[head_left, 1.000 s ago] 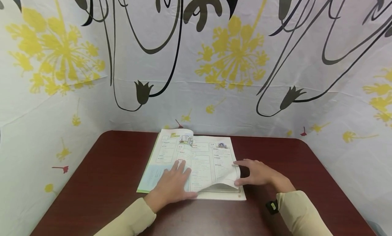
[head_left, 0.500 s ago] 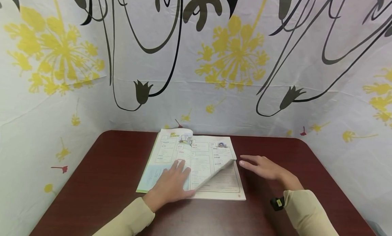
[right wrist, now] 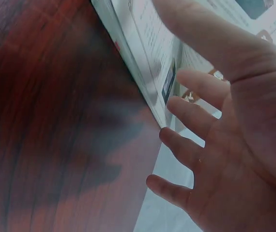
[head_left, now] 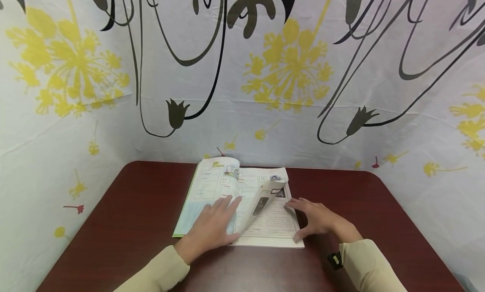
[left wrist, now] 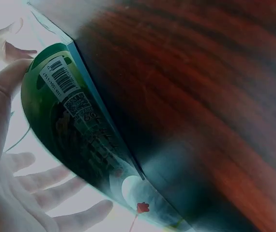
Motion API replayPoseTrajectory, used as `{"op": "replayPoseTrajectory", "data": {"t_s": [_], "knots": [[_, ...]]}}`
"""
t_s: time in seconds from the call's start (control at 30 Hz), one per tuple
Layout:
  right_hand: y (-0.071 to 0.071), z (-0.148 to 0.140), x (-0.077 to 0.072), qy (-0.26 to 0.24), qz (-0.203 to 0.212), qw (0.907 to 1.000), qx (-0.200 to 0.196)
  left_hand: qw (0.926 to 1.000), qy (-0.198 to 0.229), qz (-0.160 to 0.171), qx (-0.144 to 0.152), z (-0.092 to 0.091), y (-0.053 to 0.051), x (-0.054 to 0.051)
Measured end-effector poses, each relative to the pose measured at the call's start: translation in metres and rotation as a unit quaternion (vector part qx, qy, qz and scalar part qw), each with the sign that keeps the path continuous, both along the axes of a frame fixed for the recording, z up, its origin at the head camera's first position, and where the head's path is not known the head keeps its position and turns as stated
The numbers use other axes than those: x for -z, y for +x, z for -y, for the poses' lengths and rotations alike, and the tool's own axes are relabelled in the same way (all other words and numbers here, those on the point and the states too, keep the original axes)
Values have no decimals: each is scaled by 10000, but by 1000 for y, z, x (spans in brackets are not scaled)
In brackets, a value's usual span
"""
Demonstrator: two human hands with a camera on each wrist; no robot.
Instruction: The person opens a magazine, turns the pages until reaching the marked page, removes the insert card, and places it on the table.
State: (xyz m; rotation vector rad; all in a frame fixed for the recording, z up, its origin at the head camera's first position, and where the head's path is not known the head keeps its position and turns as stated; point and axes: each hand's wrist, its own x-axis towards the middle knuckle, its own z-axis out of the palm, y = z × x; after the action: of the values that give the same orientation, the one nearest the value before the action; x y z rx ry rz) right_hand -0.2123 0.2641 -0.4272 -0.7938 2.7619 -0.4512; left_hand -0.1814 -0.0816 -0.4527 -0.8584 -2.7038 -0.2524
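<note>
An open book (head_left: 274, 220) with printed text and small pictures lies on the table. One loose page (head_left: 261, 201) stands raised and curls over toward the left, its underside showing. My left hand (head_left: 212, 222) lies spread across the left-hand page, thumb near the lower edge by the spine. In the left wrist view the green back cover (left wrist: 63, 130), with a barcode, bows up from the table. At the book's right edge my right hand (head_left: 320, 219) has its fingers loosely apart, thumb by the lower corner. Nothing is pinched between them in the right wrist view, where the page edges (right wrist: 147, 46) show.
The dark red-brown tabletop (head_left: 132, 208) extends on both sides of the book. Behind it hangs a pale cloth (head_left: 235, 81) patterned with yellow flowers and dark stems. A black band (head_left: 335, 260) shows at the right wrist.
The page has lifted from its lower right corner and swung up and leftward. My right hand drew away rightward, then came back to the book's right edge. The left hand has barely shifted.
</note>
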Motion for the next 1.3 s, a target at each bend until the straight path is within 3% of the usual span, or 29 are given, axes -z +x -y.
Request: {"op": "replayPoseTrajectory", "data": {"t_s": [0.23,0.47,0.63,0.93,1.13,1.3], "knots": [[3,6,5,271,7,9995,-168,9961,21,-765,442,-1,0,0],[1,8,9,339,-136,9992,-176,9809,-557,-1586,982,-4,-1,-2],[1,8,10,321,-139,9992,-181,9718,-820,-1909,1117,-6,0,-3],[2,7,10,248,-13,9997,-91,9695,-1274,-1799,1071,-7,1,-6],[3,8,10,251,-5,9996,-94,9691,-1360,-1720,1132,-7,1,-5],[3,7,10,273,-70,9995,-158,9746,-1508,-1349,958,-6,1,-7]]}}
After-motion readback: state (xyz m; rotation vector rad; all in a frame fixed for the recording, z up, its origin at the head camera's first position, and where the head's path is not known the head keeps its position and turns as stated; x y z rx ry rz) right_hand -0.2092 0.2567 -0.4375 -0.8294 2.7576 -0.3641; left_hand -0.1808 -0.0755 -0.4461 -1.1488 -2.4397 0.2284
